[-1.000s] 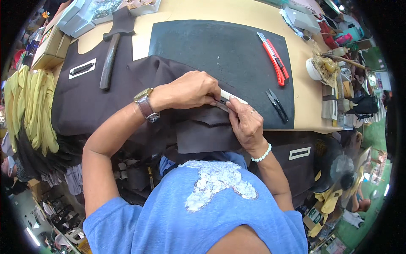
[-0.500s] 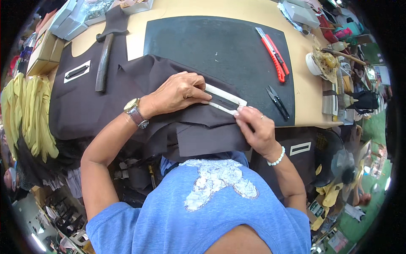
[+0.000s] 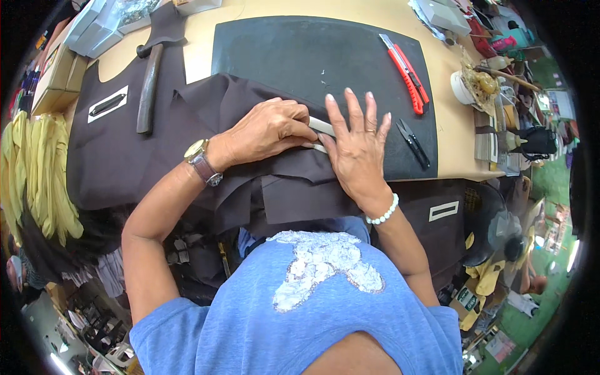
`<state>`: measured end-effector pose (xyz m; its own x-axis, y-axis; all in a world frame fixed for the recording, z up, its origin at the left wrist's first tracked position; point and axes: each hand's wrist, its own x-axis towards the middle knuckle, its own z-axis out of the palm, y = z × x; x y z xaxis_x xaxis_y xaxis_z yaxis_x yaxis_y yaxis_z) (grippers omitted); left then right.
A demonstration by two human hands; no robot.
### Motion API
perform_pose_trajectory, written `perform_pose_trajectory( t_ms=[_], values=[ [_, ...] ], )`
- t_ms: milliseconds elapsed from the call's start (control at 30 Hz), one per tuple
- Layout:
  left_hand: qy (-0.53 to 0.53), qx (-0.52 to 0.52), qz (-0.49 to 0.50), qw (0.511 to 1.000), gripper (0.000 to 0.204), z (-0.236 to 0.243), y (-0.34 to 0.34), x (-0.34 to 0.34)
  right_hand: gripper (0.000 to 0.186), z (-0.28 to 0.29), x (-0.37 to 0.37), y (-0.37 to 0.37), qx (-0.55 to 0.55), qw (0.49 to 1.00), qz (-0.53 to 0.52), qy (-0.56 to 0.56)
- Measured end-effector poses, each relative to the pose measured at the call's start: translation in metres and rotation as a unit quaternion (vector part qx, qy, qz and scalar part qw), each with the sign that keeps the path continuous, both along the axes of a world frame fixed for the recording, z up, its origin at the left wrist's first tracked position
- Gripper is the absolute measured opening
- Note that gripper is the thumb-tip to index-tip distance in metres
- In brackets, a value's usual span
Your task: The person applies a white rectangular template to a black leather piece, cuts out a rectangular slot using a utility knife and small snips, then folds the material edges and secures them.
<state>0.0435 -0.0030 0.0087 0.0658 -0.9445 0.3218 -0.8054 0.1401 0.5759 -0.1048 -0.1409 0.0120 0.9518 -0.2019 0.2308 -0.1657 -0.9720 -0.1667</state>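
Dark brown fabric point(image 3: 250, 94) lies in folds over the near part of the black cutting mat point(image 3: 275, 50). A white rectangular frame point(image 3: 320, 125) is set on the fabric around a slot, mostly covered by my hands. My left hand point(image 3: 272, 131), with a watch at the wrist, has its fingers closed in a pinch at the frame's left end, on the fabric edge. Flat over the frame's right end rests my right hand point(image 3: 359, 147), fingers spread, a beaded bracelet at its wrist.
A hammer point(image 3: 149, 90) lies on the fabric at left, beside another framed slot point(image 3: 107, 104). On the mat's right are a red box cutter point(image 3: 406, 75) and thread snips point(image 3: 412, 144). A white glue cup point(image 3: 464, 87) stands farther right. Yellow cloth strips point(image 3: 44, 181) hang at left.
My right hand has gone from pinching the frame's right end to lying flat over it with fingers spread. My left hand keeps its pinch in nearly the same place.
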Motion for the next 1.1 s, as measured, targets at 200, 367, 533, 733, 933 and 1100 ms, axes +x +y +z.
perform_pose_trajectory(
  t_ms=[200, 367, 533, 733, 933, 1100],
  values=[
    [-0.024, 0.099, 0.025, 0.994, 0.013, 0.015, 0.020, 0.015, 0.061, -0.002, -0.018, -0.013, -0.016, 0.998, -0.022, 0.048],
    [0.014, 0.089, 0.016, 0.996, 0.015, 0.011, 0.019, 0.018, 0.060, 0.002, -0.007, -0.003, -0.045, 0.997, 0.000, 0.056],
    [0.007, 0.087, 0.018, 0.996, 0.017, 0.014, 0.018, 0.017, 0.059, -0.006, 0.028, 0.020, -0.044, 0.997, 0.048, 0.030],
    [0.013, 0.130, 0.040, 0.991, 0.019, 0.018, 0.032, 0.033, 0.061, 0.000, 0.010, 0.005, -0.044, 0.996, -0.002, 0.073],
    [0.009, 0.093, 0.032, 0.995, 0.022, 0.014, 0.033, 0.033, 0.060, -0.003, 0.033, 0.023, -0.035, 0.997, 0.050, 0.036],
    [-0.001, 0.059, 0.068, 0.996, 0.028, 0.010, 0.037, 0.033, 0.060, -0.011, 0.043, 0.027, -0.023, 0.999, 0.044, 0.014]
  ],
)
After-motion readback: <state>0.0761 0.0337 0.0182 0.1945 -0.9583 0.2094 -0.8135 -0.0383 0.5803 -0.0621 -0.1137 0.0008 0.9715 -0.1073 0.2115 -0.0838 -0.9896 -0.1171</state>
